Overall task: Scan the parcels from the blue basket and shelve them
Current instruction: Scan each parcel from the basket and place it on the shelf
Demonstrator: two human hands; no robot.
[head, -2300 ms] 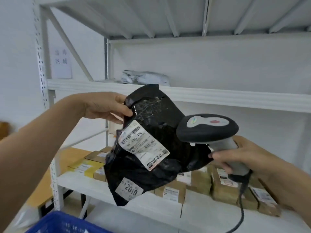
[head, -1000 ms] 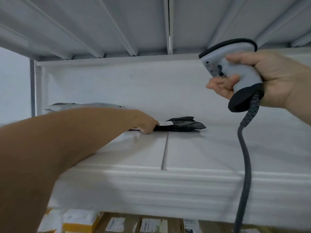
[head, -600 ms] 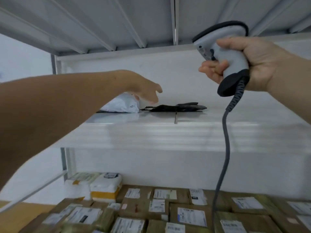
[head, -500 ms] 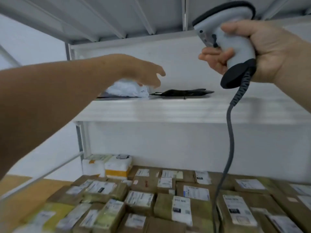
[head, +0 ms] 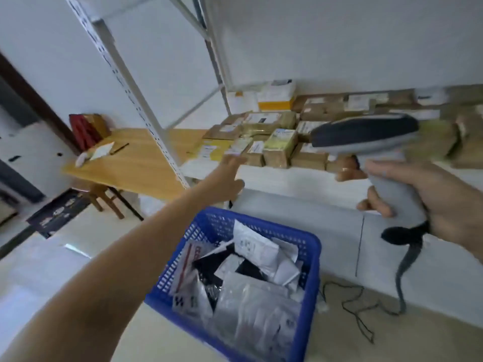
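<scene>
Swinging down from the upper level, the view is now taking in the blue basket [head: 312, 248], sitting low in front of the person and just before the lower shelf [head: 287, 178]. Left grip [head: 226, 178] is coming back empty: fingers stretched out and loose, holding nothing, hovering above the basket's far rim. The black parcel it was laying up top a second ago is out of frame now, so I'm judging it shelved. Right grip [head: 431, 202] is still wrapping round the handle of the scanner [head: 366, 134], head pointing left, its cable [head: 402, 270] trailing down. Parcels [head: 248, 283] are piling in the basket nearly to the rim, grey, white and black mailers, none being touched. Brown boxes [head: 277, 145] are sitting in rows on the lower shelf; a wooden worktop [head: 136, 158] is standing off to the left. One scan-and-shelve cycle is looking finished and the next is starting. The left grip is probably going down for another mailer. Plenty is remaining. Motion blur is hiding the labels.
</scene>
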